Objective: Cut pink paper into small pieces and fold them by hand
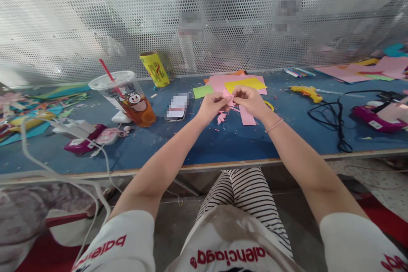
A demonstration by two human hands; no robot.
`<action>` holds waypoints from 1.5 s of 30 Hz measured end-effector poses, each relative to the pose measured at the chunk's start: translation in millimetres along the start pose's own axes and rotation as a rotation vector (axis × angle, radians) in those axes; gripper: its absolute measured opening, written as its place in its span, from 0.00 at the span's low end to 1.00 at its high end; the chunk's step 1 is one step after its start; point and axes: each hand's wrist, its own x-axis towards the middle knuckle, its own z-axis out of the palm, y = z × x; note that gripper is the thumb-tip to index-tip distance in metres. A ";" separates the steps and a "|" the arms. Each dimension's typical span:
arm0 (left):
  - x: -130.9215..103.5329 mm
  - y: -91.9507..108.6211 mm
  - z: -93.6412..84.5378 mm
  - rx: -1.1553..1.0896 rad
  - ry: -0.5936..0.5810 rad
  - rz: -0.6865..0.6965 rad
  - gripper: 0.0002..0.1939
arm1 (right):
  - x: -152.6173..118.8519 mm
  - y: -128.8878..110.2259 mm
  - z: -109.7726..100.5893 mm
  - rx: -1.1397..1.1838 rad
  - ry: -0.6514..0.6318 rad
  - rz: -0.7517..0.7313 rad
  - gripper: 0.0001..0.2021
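A small piece of pink paper (228,97) is pinched between my two hands above the blue table. My left hand (213,105) grips its left side with thumb and fingers closed. On the other side, the fingertips of my right hand (247,100) pinch it as well. Pink scraps (222,117) lie just below my hands, beside a pink paper strip (247,115). Behind my hands are larger pink sheets (213,81), a yellow sheet (247,84) and a light green piece (202,91). A yellow ring (270,106), perhaps a tape roll, shows partly behind my right wrist.
To the left stand a phone (177,107), a plastic cup of drink (137,106) with a straw, and a yellow can (155,70). A yellow glue gun (306,92), black cable (340,123) and purple power strip (378,119) lie right. A perforated metal panel (216,46) rises behind.
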 end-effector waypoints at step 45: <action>-4.2 13.9 3.8 -0.328 -0.022 -0.196 0.05 | -10.6 -13.4 -6.3 -0.644 0.046 -0.466 0.07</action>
